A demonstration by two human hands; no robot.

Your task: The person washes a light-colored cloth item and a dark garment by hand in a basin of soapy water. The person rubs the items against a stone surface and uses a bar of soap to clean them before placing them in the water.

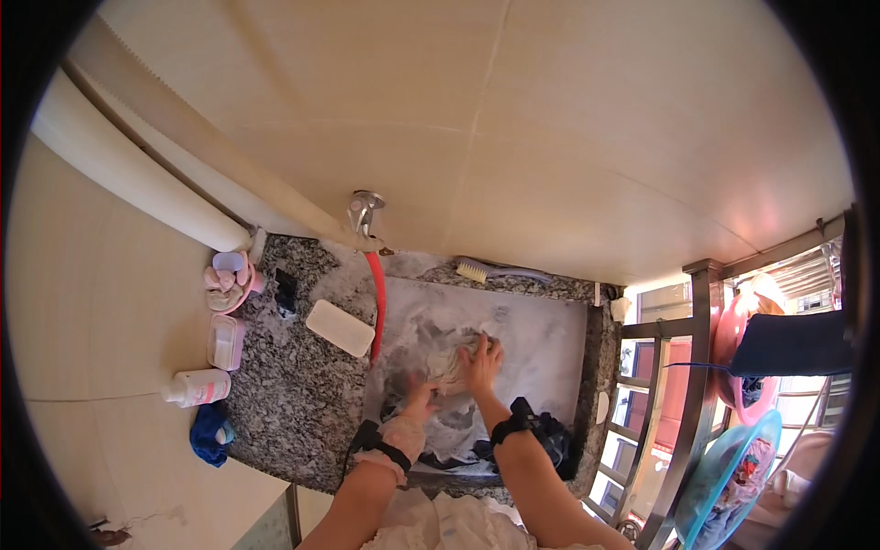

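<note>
Light-coloured wet cloth (448,368) lies in foamy water in a granite-edged sink (550,330). My right hand (483,362) rests on the cloth's right side, its fingers bent over the fabric. At the lower left of the cloth, my left hand (421,397) holds its edge between thumb and fingers; foam and motion blur partly hide these fingers. Dark wet fabric (550,440) is bunched in the sink's near right corner. A red hose (377,295) runs from the metal tap (363,210) down into the sink's left side.
Left on the granite counter (295,392) are a pale rectangular block (340,328), a white bottle (201,388), a plastic box (225,342) and blue cloth (210,436). A scrubbing brush (498,271) lies on the back ledge. Right, beyond metal railings (694,412), stands a turquoise basin (718,488) with clothes.
</note>
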